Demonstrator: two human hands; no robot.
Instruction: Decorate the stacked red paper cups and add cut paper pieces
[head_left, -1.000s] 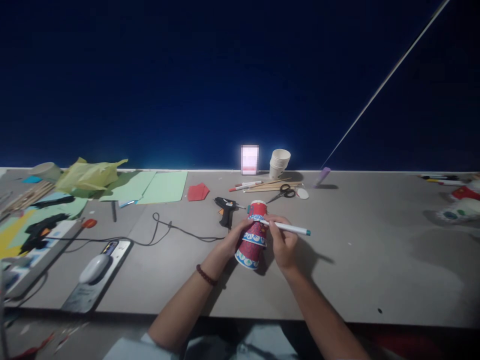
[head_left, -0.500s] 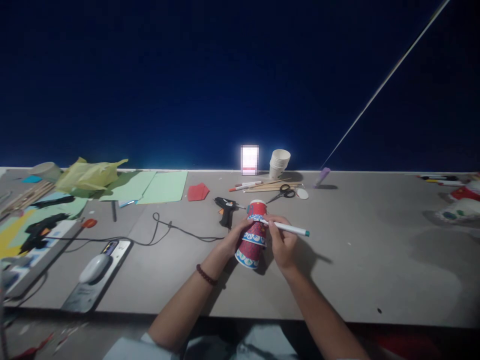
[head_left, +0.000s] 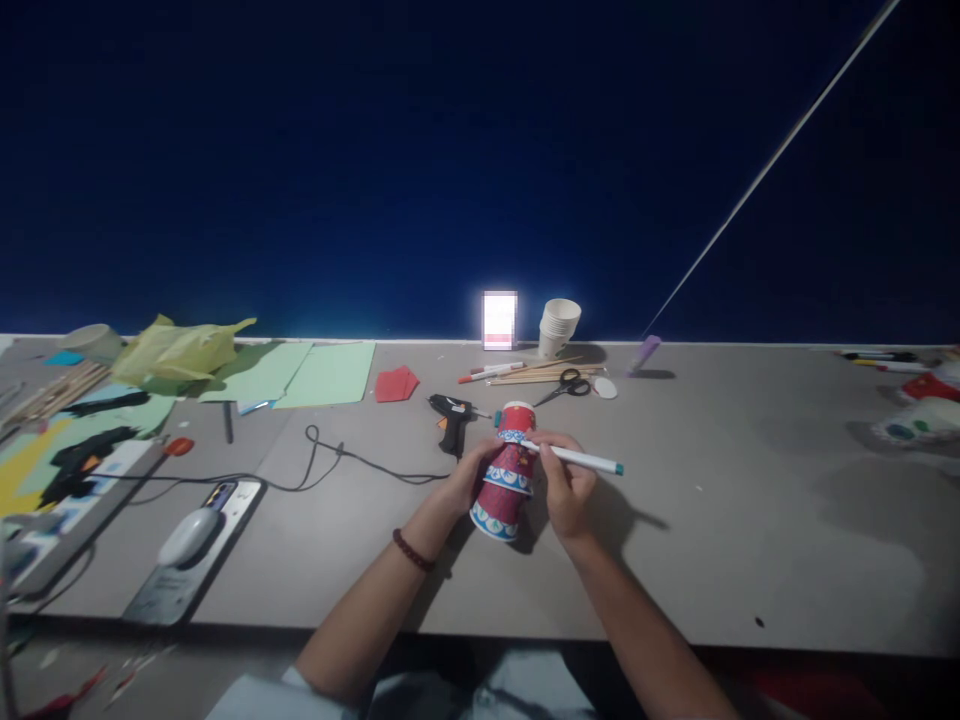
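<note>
A stack of red paper cups with blue and white patterned bands [head_left: 507, 470] is tilted above the grey table [head_left: 712, 540]. My left hand [head_left: 466, 481] is wrapped round the stack's left side. My right hand [head_left: 566, 487] pinches a white marker with a teal end [head_left: 581, 459], whose tip touches the cups' upper blue band. A black glue gun [head_left: 451, 415] lies just behind my left hand.
Behind the cups lie scissors [head_left: 564, 385], sticks and pens [head_left: 499, 372], a stack of white cups [head_left: 558, 325] and a lit phone [head_left: 499, 319]. Green sheets [head_left: 315, 374], yellow tissue [head_left: 180, 347], a red paper [head_left: 395, 383], a cord [head_left: 330, 455] and a power strip [head_left: 199, 535] lie left.
Almost nothing has moved. The marker and my right hand have shifted only slightly against the cups.
</note>
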